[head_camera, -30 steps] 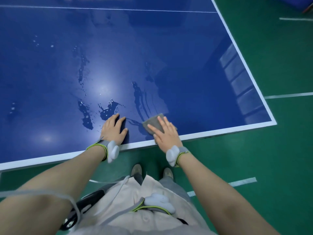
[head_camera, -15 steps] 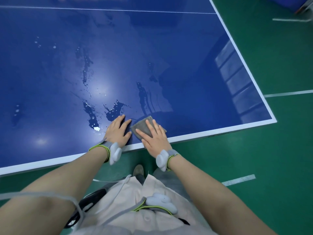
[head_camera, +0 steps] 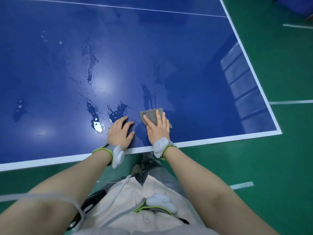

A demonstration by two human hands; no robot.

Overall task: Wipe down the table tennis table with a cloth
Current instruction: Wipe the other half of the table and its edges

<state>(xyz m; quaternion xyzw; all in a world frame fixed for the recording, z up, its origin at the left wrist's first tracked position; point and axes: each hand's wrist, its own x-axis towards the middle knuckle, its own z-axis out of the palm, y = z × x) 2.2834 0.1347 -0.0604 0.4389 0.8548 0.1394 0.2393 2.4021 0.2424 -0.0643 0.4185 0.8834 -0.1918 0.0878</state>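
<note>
Right now, at the near edge of the table:

Right hand: my right hand (head_camera: 156, 128) lies flat on the cloth, fingers straight and slightly spread, pressing it onto the surface; nothing is pinched.

Cloth: the grey cloth (head_camera: 151, 116) sits folded under my right fingers, its far edge and left corner showing beyond the fingertips toward 12 o'clock, a sliver also showing at the hand's 3 o'clock side.

Left hand: my left hand (head_camera: 119, 132) rests palm-down on the bare blue surface just beside the right hand, at its 9 o'clock, fingers relaxed and fanned, holding nothing and apart from the cloth.

Table: the blue table tennis table (head_camera: 194, 78) fills the upper view; its white border runs just under both wrists, and its corner lies toward 3 o'clock from my hands.

Water: wet patches (head_camera: 118, 110) lie just past my left fingertips at 12 o'clock, with more streaks (head_camera: 90, 68) farther out and a narrow smear (head_camera: 146, 96) beyond the cloth at 11 o'clock.

Wristbands: a grey band with a white sensor wraps each wrist, left (head_camera: 116, 156) and right (head_camera: 160, 148), both at the table's edge.

Floor: green floor (head_camera: 271, 158) with white lines lies at 3 to 5 o'clock.

Shoe: one shoe (head_camera: 137, 169) shows below the edge at 6 o'clock.
</note>
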